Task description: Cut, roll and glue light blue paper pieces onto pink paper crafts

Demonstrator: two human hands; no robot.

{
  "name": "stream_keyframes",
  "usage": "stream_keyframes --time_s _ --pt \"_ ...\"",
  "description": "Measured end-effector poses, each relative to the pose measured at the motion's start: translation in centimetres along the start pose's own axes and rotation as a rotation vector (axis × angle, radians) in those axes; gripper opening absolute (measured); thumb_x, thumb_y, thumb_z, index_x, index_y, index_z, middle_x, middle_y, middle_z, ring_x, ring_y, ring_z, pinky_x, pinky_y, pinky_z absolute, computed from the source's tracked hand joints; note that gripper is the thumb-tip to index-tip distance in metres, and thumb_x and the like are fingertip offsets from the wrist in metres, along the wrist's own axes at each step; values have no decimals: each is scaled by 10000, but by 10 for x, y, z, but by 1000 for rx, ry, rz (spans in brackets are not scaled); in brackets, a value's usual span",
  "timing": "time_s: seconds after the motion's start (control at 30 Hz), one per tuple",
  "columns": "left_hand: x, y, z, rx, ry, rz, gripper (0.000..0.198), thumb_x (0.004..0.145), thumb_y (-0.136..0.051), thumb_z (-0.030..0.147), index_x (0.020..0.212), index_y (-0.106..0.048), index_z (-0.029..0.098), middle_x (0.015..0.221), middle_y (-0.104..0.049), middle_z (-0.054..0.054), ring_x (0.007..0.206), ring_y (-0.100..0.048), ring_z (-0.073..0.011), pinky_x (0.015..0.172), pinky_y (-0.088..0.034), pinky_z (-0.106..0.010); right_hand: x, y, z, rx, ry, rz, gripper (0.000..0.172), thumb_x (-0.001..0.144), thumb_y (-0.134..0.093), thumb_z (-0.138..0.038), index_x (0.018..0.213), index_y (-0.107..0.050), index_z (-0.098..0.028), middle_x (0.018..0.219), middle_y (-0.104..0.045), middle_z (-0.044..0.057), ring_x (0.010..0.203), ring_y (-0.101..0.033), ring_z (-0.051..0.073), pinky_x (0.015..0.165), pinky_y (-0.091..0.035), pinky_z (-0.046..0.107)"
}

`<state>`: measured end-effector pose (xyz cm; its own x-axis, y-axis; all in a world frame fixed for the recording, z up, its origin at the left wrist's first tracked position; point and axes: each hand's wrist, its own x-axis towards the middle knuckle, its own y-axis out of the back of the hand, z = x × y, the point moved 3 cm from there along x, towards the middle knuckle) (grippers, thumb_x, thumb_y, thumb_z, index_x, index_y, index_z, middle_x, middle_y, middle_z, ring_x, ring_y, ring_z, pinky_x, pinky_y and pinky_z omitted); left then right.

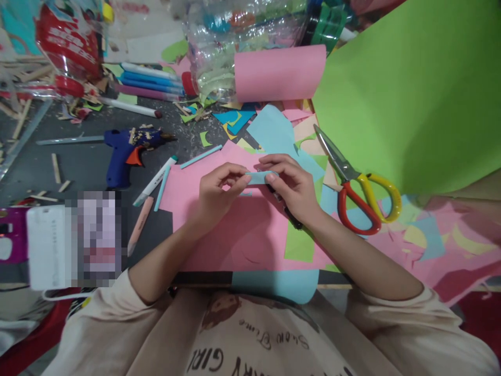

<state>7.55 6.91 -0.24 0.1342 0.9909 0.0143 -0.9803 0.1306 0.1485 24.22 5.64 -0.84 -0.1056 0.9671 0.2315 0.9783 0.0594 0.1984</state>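
Observation:
A short light-blue paper strip is stretched between my two hands over a pink paper sheet. My left hand pinches its left end between thumb and fingers. At the other end, my right hand is closed on the strip, thumb on top. Beneath the right hand lies a dark, slim tool, mostly covered, so its kind is unclear. Two thin blue paper strips rest by the pink sheet's upper left edge.
Scissors with red and yellow handles lie to the right, near a large green sheet. To the left are a blue glue gun, a green-capped marker and a pink marker. Plastic bottles and a pink paper roll stand behind.

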Motion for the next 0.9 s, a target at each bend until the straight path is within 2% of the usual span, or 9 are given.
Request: stream_keyframes --time_s 0.17,0.6,0.8,0.9 --pt "1 -1 -2 -7 64 53 113 740 -676 267 686 -631 178 642 -622 26 534 -526 -73 501 -440 -189 1 2 -2 -19 -25 16 252 919 -596 -451 796 -673 -245 1027 -721 52 1043 -659 207 975 -509 465" --pt "3 -2 2 -8 132 42 100 741 -642 237 670 -593 187 601 -556 39 517 -488 -75 498 -394 -202 0 1 1 37 -77 18 267 912 -600 -467 789 -679 -243 1022 -716 48 1039 -655 209 978 -500 457" --pt "2 -5 -1 1 91 -60 157 745 -658 268 651 -560 189 569 -515 50 525 -462 -77 524 -393 -213 0 2 1 14 -86 35 252 916 -595 -446 786 -671 -244 1014 -718 47 1034 -654 212 971 -498 455" --pt "2 -2 0 7 64 0 165 764 -641 289 655 -565 191 614 -555 36 548 -487 -81 535 -410 -215 0 1 1 -8 -48 -8 235 908 -603 -401 735 -637 -246 1017 -715 49 1023 -656 210 935 -514 449"
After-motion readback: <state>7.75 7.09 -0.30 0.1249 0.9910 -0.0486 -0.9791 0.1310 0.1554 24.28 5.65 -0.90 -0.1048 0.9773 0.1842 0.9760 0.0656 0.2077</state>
